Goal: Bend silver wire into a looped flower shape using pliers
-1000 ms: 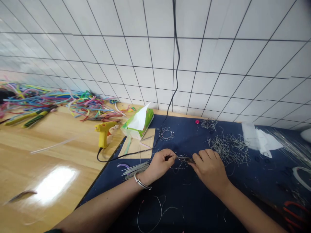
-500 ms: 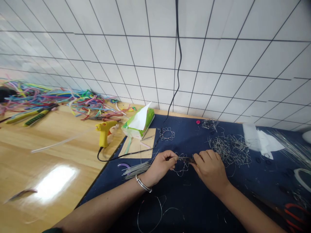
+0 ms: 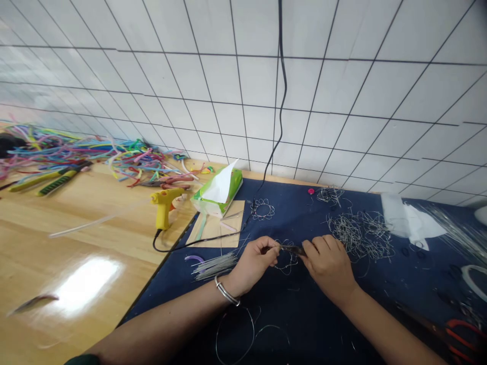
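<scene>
My left hand (image 3: 255, 263) pinches a thin silver wire piece (image 3: 286, 263) bent into loops, between thumb and fingertips. My right hand (image 3: 330, 264) is wrapped round a pair of pliers (image 3: 294, 249), whose handles are hidden in the fist. The jaws point left and meet the wire close to my left fingertips. A finished-looking wire flower ring (image 3: 262, 209) lies on the dark blue cloth behind my hands. Straight cut wires (image 3: 216, 265) lie in a bundle left of my left wrist. A larger loose wire loop (image 3: 235, 337) rests nearer to me.
A yellow glue gun (image 3: 163, 208) stands left of a green tissue pack (image 3: 218, 192). A tangled wire heap (image 3: 359, 235) sits at right, with red-handled scissors (image 3: 460, 332) near the front. Coloured pipe cleaners (image 3: 129, 154) and green-handled pliers (image 3: 63, 178) lie back left. A black cord (image 3: 280, 121) hangs down the wall.
The view has shifted very slightly. My hands keep nearly the same place, and the looped wire has turned a little at the plier jaws.
</scene>
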Demonstrator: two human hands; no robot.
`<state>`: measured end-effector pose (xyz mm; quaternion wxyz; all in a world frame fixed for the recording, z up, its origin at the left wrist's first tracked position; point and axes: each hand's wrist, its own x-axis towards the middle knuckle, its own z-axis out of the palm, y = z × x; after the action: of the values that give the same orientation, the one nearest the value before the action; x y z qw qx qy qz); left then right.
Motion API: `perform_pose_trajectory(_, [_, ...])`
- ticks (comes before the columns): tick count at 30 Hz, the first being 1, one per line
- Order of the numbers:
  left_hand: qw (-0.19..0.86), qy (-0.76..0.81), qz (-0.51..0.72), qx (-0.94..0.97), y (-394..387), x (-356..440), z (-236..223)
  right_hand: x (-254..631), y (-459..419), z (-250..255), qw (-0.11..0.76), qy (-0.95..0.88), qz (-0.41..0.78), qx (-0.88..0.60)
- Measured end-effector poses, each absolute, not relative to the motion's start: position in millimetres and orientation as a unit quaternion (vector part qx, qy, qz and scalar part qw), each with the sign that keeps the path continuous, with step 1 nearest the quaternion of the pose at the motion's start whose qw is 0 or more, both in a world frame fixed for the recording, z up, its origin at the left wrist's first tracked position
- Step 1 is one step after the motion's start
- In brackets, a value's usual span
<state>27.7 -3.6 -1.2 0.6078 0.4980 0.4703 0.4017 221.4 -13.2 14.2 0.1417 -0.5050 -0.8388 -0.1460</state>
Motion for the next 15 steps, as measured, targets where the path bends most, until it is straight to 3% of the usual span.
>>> perform_pose_trajectory(15, [0.463,0.509,0.400,0.606,-5.8,25.0,0.0,219.2,-9.3,7.1,0.156,-0.839,-0.132,-0.505])
